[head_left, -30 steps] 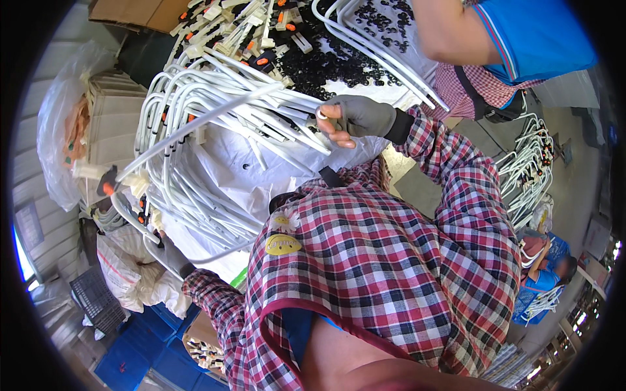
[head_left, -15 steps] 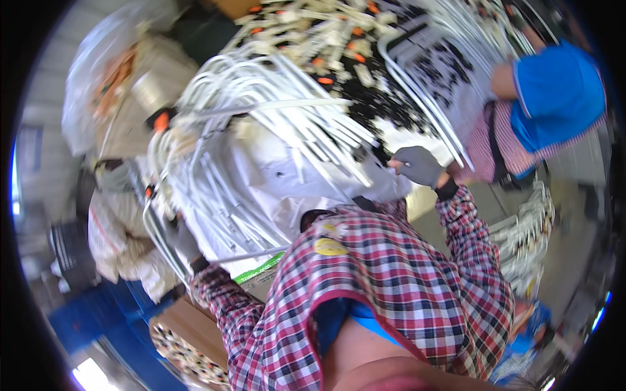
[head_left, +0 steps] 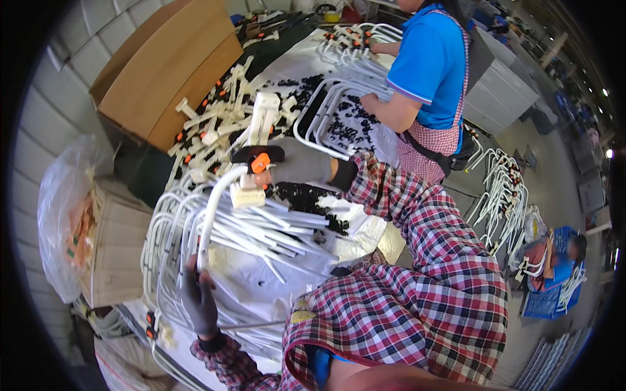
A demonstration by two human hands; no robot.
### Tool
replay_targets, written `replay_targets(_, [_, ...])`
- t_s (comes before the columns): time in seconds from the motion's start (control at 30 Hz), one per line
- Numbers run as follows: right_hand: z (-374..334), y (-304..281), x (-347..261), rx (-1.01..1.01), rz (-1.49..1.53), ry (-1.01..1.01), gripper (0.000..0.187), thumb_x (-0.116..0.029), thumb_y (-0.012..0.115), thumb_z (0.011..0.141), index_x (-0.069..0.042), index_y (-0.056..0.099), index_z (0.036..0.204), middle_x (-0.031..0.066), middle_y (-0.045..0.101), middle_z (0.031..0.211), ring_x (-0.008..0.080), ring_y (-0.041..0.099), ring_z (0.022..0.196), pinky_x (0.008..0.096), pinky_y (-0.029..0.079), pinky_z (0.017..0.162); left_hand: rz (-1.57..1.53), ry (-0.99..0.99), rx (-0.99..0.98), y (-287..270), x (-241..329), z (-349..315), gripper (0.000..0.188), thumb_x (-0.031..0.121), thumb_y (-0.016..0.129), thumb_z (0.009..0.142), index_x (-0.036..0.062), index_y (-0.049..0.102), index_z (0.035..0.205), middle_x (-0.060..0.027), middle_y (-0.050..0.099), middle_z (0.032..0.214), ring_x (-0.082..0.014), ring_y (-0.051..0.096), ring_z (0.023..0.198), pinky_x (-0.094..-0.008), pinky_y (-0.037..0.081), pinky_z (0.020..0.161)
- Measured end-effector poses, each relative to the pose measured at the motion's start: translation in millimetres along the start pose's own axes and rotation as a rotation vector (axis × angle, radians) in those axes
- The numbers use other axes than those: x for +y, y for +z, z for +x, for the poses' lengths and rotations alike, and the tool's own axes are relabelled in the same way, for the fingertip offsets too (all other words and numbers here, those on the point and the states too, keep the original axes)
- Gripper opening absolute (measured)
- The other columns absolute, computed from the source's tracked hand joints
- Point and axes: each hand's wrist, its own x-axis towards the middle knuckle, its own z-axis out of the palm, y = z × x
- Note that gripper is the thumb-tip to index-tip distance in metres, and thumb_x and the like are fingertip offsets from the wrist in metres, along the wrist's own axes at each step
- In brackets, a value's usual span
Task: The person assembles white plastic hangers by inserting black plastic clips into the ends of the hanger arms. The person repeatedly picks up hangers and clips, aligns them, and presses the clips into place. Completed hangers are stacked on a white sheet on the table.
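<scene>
My left hand [head_left: 199, 301], in a grey glove with bare fingertips, is closed round the lower part of a white bent tube [head_left: 212, 207]. At the tube's upper end, my gloved right hand [head_left: 301, 160] closes on a cream plastic fitting [head_left: 263, 117] with an orange knob [head_left: 260, 162] and a flat black part [head_left: 257, 154]. The fitting meets the tube end; whether it is fixed there I cannot tell. Below both hands lies a pile of white bent tubes [head_left: 261, 228]. Part of my right-hand grip is hidden behind the knob.
Many cream fittings [head_left: 218, 130] and small black parts [head_left: 352, 124] are spread over the table. A cardboard box [head_left: 163, 72] stands behind at left, near a plastic-lined sack [head_left: 65, 215]. A co-worker in blue [head_left: 427, 65] stands at right. Tubes [head_left: 499, 195] are stacked on the right.
My right hand has moved from the right of the tube pile up to its far side and now grips the fitting. My left hand now holds a tube. The view has shifted.
</scene>
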Motion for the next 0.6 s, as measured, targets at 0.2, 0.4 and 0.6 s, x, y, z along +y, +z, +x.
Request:
replay_targets(0.2, [-39, -8, -48, -0.207, 0.346, 0.230, 0.051, -0.046, 0.068, 0.091, -0.004, 0.059, 0.117, 0.0081, 0.067, 0.099, 0.0182, 0.072, 0.083, 0.0265, 0.054, 0.063, 0.039, 0.007, -0.066, 4, 21, -19, 0.051, 0.013, 0.055, 0.098, -0.0007, 0.039, 0.143, -0.0038, 0.054, 0.093, -0.0070, 0.040, 0.064, -0.0218, 0.036, 0.058])
replay_targets(0.4, [-62, -11, -77, -0.073, -0.106, 0.241, 0.052, -0.038, 0.076, 0.085, -0.004, 0.060, 0.120, 0.0029, 0.064, 0.100, 0.0131, 0.061, 0.078, 0.0276, 0.050, 0.071, 0.240, 0.321, -0.060, 7, 31, -30, 0.050, 0.018, 0.058, 0.097, -0.0014, 0.040, 0.140, -0.0094, 0.059, 0.087, -0.0188, 0.053, 0.071, -0.0321, 0.044, 0.066])
replay_targets(0.6, [-59, -16, -117, -0.064, -0.597, -0.026, 0.041, -0.033, 0.088, 0.071, -0.004, 0.069, 0.091, 0.0039, 0.066, 0.075, 0.0139, 0.061, 0.062, 0.0264, 0.048, 0.059, 0.176, -0.079, -0.214, 16, 58, -46, 0.054, 0.018, 0.054, 0.100, -0.0063, 0.033, 0.143, -0.0207, 0.044, 0.138, -0.0273, 0.043, 0.132, -0.0381, 0.030, 0.111])
